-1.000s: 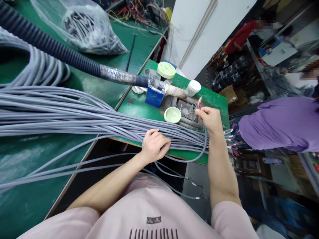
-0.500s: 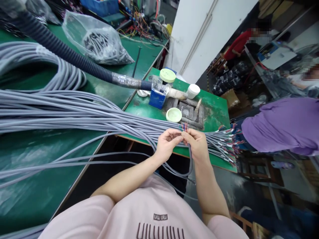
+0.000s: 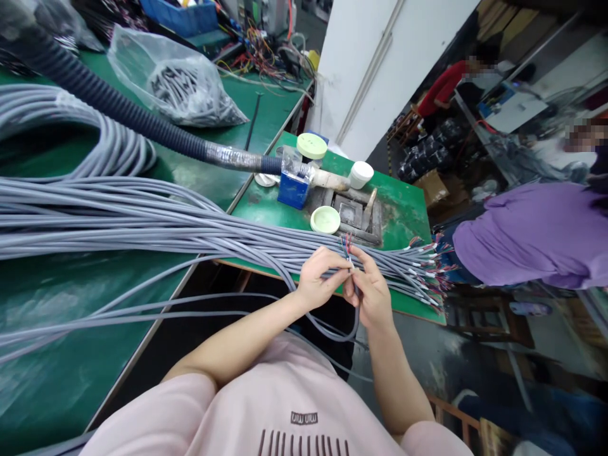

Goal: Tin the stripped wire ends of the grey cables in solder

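Note:
A grey cable (image 3: 355,316) loops up between my hands, its stripped end showing a fan of thin coloured wires (image 3: 346,243). With thumb and fingers pinched, my left hand (image 3: 323,276) grips the cable just below the wires, where a bit of white shows. My right hand (image 3: 373,291) is closed around the grey sheath a little lower, its index finger raised beside the wires. Behind both hands a thick bundle of grey cables (image 3: 237,234) runs across the table, ending at the right in many bared coloured wires (image 3: 439,269).
A small blue box (image 3: 293,190) with a ribbed black hose (image 3: 161,130) stands behind the bundle. Near it are a pale green lid (image 3: 325,220), a white tub (image 3: 361,174) and a square metal pot (image 3: 350,214). A person in purple (image 3: 522,234) is at the right.
My fingers have shifted down from the wires onto the cable just below them. The right index finger has lifted, and a white bit now shows at the wires' base. The view has shifted slightly.

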`<state>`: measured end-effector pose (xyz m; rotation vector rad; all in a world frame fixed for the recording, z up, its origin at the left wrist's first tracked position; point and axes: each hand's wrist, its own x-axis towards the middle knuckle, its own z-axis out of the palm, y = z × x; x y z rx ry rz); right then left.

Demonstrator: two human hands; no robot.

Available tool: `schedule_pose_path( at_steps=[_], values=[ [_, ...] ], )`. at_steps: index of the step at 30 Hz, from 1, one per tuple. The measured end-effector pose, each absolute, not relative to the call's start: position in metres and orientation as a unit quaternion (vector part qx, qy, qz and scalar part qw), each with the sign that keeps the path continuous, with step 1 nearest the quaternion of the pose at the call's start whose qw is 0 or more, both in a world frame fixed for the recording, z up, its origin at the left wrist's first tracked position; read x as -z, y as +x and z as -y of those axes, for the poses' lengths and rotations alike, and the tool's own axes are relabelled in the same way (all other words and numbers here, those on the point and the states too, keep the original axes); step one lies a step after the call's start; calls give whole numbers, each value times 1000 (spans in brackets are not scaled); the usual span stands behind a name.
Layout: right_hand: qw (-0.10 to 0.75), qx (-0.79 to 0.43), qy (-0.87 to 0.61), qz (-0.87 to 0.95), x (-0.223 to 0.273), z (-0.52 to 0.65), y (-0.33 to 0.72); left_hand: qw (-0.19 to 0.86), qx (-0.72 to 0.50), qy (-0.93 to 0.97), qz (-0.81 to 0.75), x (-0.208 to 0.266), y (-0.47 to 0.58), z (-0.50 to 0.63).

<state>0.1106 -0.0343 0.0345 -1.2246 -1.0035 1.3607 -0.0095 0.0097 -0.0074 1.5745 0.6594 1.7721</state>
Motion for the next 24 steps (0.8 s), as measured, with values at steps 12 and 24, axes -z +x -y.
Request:
schedule_pose_path(
  at_steps=[12, 24],
  values=[
    [429, -413, -579, 557, -39, 41, 119, 776, -467, 370, -207, 17, -12, 5],
    [260, -133, -547, 784, -78, 14, 107, 755, -449, 423, -220, 8, -14, 14]
  ],
)
